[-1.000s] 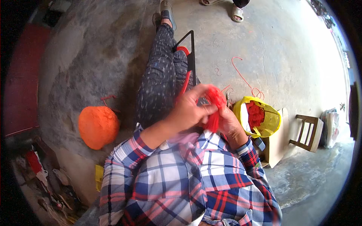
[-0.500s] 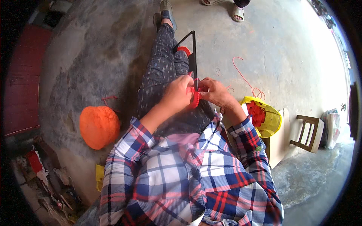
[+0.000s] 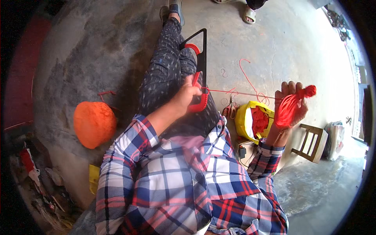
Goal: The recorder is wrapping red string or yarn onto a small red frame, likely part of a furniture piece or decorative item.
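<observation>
My left hand [image 3: 187,94] grips a black frame [image 3: 201,62] lying across my thighs, its curved near end covered in red cord wrapping [image 3: 200,105]. Another red wrapped stretch [image 3: 192,47] shows at the frame's far part. From the near end a red strand [image 3: 243,93] runs taut to the right. Out to that side, my right hand [image 3: 285,88] is raised with its fingers curled around a bundle of red cord [image 3: 289,109], tied into a knot at one end. Below the strand, scissors [image 3: 231,109] with red handles lie beside my right thigh.
A yellow bag [image 3: 242,119] with red material inside stands right of my lap. A wooden stool [image 3: 318,145] is farther right. To the left sits a round orange object [image 3: 95,125]. Loose red cord [image 3: 246,72] lies on the concrete floor. Another person's sandalled foot [image 3: 249,15] shows at the top.
My right hand has moved from the frame far out to the right, now with the red cord bundle in it and the strand drawn tight. My left hand stays at the frame. The scissors have come into view.
</observation>
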A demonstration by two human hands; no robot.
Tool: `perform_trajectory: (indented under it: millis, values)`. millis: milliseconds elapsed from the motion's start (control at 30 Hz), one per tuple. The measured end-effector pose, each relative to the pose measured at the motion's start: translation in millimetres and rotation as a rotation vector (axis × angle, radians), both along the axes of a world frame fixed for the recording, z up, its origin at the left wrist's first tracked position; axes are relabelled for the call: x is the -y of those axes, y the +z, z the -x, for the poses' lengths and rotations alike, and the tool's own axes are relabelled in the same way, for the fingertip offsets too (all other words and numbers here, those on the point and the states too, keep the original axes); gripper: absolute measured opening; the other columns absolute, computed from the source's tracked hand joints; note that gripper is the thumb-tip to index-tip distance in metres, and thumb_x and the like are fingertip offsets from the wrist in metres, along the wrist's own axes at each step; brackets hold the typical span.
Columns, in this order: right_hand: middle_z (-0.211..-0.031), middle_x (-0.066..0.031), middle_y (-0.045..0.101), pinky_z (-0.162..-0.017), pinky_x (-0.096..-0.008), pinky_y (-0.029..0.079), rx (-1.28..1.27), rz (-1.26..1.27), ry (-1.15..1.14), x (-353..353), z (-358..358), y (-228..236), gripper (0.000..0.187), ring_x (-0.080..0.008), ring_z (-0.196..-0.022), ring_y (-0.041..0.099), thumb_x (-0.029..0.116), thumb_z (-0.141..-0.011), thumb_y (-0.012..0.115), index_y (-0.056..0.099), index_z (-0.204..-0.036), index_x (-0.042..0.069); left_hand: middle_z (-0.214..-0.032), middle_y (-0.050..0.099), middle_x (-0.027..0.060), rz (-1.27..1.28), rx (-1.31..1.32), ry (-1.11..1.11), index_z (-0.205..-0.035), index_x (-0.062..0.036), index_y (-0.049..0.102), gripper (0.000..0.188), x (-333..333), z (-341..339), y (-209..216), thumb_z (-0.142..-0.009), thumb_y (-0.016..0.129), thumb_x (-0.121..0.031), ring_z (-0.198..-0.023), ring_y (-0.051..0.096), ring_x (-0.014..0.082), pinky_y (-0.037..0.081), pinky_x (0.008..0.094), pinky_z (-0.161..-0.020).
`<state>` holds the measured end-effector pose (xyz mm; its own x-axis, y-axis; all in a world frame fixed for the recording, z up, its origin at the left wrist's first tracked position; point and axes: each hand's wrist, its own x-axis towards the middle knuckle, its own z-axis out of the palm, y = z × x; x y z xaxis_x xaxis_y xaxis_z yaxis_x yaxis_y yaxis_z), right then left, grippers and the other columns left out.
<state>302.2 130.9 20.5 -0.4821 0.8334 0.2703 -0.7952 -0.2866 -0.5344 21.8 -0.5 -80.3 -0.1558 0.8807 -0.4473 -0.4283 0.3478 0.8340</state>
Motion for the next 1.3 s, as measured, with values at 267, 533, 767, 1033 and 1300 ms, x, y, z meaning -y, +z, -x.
perform_trajectory:
  millis: [267,533,767,1033,1300]
  values:
    - [-0.087,-0.0023,0.058,-0.058,-0.0236,0.043,0.882,0.111,0.128,74,103,-65,0.026,-0.0093,-0.072,0.054,0.019,-0.092,0.054,0.053,-0.114,0.004,-0.101,0.044,0.0011,-0.002,-0.067,-0.015,-0.129,-0.0064,0.043,0.059,-3,-7,3,-0.071,0.053,-0.011,-0.094,0.045,0.0146,0.035,0.0277,-0.092]
    - [-0.089,0.0069,0.054,-0.067,-0.0196,0.041,0.837,-0.073,0.28,84,103,-34,0.025,-0.0042,-0.078,0.05,0.001,-0.085,0.058,0.058,-0.11,0.004,-0.11,0.048,0.0066,0.067,-0.001,-0.009,-0.131,-0.0046,0.041,0.064,-9,-3,0,-0.069,0.055,-0.01,-0.107,0.045,0.02,0.033,0.0331,-0.097]
    - [-0.082,-0.0096,0.061,-0.064,-0.028,0.048,1.019,-0.076,-0.222,41,43,61,0.031,-0.0143,-0.068,0.058,0.008,-0.087,0.055,0.048,-0.118,0.005,-0.097,0.062,0.0107,-0.6,-1.133,-0.214,-0.122,-0.0029,0.048,0.054,5,-31,69,-0.07,0.062,-0.003,-0.102,0.055,0.0289,0.038,0.0401,-0.098]
    - [-0.093,-0.0082,0.054,-0.078,-0.0342,0.044,0.348,-0.252,-0.551,-16,-48,46,0.023,-0.0195,-0.081,0.051,0.018,-0.088,0.052,0.053,-0.107,0.004,-0.068,0.053,-0.0049,-0.149,-0.268,0.224,-0.091,-0.0054,0.058,0.005,-22,-4,45,-0.089,0.062,-0.007,-0.056,0.044,0.0024,0.036,0.0174,-0.051]
    - [-0.094,-0.018,0.061,-0.074,-0.0389,0.051,1.39,-0.948,0.105,64,106,-86,0.033,-0.0338,-0.087,0.064,0.008,-0.078,0.065,0.062,-0.111,0.006,-0.059,0.05,-0.0016,0.25,-0.424,-0.144,-0.082,-0.0061,0.057,0.025,11,20,8,-0.097,0.053,-0.026,-0.047,0.045,0.0069,0.033,0.025,-0.04]
